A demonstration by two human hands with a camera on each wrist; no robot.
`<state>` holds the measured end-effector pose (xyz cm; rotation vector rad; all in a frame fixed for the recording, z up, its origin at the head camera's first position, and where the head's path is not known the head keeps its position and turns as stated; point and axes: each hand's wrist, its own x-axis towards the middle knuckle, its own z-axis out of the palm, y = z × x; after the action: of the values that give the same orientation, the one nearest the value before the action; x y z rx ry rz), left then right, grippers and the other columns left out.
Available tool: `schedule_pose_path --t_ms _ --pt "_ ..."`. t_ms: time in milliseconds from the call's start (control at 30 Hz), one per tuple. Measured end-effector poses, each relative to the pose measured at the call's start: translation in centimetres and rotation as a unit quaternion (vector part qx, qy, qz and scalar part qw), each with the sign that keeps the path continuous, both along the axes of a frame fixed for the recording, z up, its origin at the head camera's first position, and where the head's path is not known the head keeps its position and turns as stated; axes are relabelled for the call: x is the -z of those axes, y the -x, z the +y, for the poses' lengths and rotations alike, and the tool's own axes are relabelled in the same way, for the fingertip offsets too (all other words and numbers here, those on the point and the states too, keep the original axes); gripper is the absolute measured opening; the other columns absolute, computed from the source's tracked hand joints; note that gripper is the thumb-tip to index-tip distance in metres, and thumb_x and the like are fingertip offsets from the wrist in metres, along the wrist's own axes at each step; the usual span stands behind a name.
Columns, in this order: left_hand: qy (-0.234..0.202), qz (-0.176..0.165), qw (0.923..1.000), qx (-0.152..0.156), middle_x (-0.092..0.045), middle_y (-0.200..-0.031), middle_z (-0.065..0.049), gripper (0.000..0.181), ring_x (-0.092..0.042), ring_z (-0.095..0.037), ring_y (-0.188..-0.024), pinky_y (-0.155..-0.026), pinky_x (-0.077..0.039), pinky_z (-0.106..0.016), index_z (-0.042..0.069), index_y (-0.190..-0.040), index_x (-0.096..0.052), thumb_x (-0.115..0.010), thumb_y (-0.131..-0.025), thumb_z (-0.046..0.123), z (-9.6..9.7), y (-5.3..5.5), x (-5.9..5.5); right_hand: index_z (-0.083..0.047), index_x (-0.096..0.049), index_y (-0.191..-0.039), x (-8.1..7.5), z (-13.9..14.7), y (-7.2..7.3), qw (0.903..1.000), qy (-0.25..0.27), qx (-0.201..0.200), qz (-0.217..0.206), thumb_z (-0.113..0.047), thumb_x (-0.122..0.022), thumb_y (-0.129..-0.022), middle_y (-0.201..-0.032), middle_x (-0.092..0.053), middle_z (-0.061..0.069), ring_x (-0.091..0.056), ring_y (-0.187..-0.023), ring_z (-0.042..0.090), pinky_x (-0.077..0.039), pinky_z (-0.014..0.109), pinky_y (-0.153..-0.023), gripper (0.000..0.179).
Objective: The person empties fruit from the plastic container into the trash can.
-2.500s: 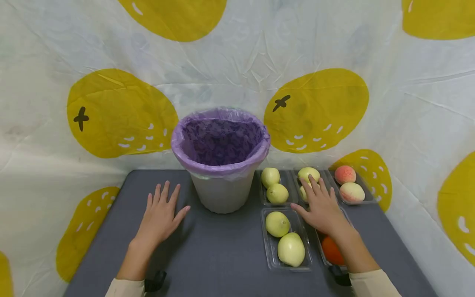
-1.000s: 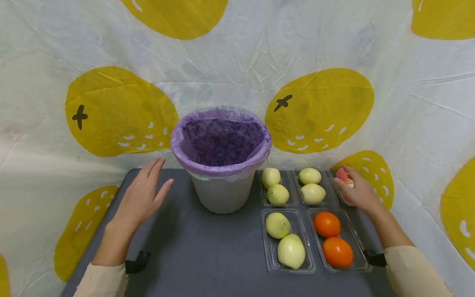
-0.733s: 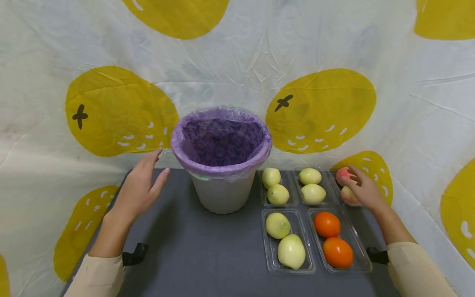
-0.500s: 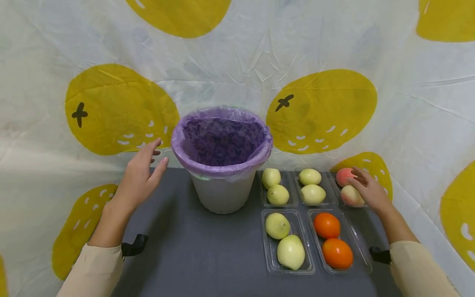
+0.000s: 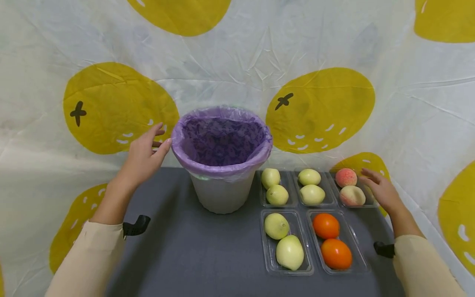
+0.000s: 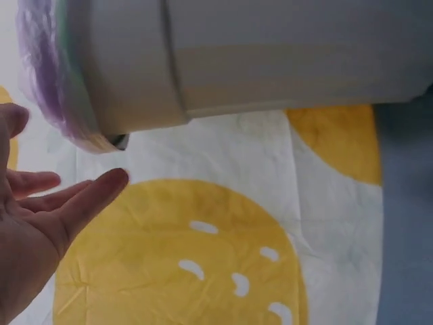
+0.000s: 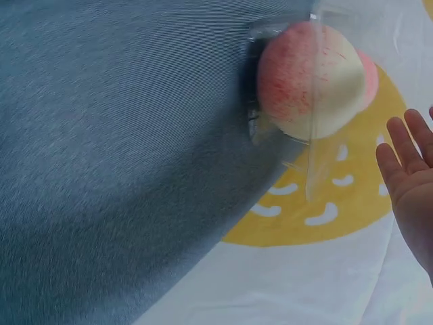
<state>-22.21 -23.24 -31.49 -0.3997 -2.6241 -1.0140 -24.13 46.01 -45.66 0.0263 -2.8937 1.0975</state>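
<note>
My left hand (image 5: 144, 156) is raised beside a white trash bin (image 5: 222, 198) lined with a purple plastic bag (image 5: 219, 168). Its thumb tip is right at the bag's left rim in the head view; in the left wrist view its fingers (image 6: 95, 203) are extended near the rim, with nothing in them. My right hand (image 5: 384, 190), relaxed, hovers just right of a clear plastic tray (image 5: 371, 202) holding two peaches, one pink (image 5: 346, 177) and one pale with a blush (image 5: 351, 196). The right wrist view shows its fingers (image 7: 404, 145) apart from the fruit.
More clear trays hold pale yellow-green fruits (image 5: 312, 194) and two orange round fruits (image 5: 336, 253), right of the bin on the dark grey table (image 5: 208, 255). Behind hangs a white curtain (image 5: 237, 53) printed with yellow fruit. The table's right edge runs near my right forearm.
My right hand has moved from the trays to the peaches, then away to their right, uncovering them. The left hand has risen from over the table to the bin's rim. The fruit stays in the trays.
</note>
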Motion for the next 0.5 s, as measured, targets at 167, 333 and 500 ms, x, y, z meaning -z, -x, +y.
schedule_pose_path --t_ms 167,333,500 --pt "-0.048 -0.06 0.9969 -0.018 -0.06 -0.141 -0.024 0.069 -0.074 -0.039 -0.105 -0.083 -0.064 -0.044 0.005 -0.161 -0.033 -0.054 -0.107 0.042 0.4 0.7 -1.1 0.006 -0.033 -0.158 0.0 1.0 0.4 0.9996 -0.007 0.028 -0.005 -0.043 -0.038 -0.112 -0.152 -0.04 0.039 -0.037 -0.135 0.055 -0.037 0.061 -0.111 0.067" --pt "-0.113 -0.092 0.989 -0.022 -0.061 -0.136 -0.028 0.066 -0.077 -0.028 -0.091 -0.069 -0.063 -0.025 0.0 -0.158 -0.038 -0.057 -0.106 0.036 0.6 1.7 -1.8 0.01 -0.027 -0.157 0.0 1.9 1.0 0.9986 -0.012 0.04 -0.033 -0.045 -0.035 -0.112 -0.152 -0.036 0.042 -0.036 -0.135 0.059 -0.035 0.071 -0.109 0.072" --pt "-0.137 -0.119 0.9831 -0.02 -0.059 -0.134 -0.029 0.063 -0.072 -0.006 -0.075 -0.064 -0.063 -0.026 -0.002 -0.156 -0.04 -0.056 -0.107 0.034 0.7 2.3 -1.9 0.014 -0.025 -0.156 0.3 2.4 1.5 0.9962 -0.034 0.052 -0.062 -0.048 -0.031 -0.111 -0.152 -0.033 0.044 -0.033 -0.136 0.064 -0.032 0.078 -0.106 0.077"
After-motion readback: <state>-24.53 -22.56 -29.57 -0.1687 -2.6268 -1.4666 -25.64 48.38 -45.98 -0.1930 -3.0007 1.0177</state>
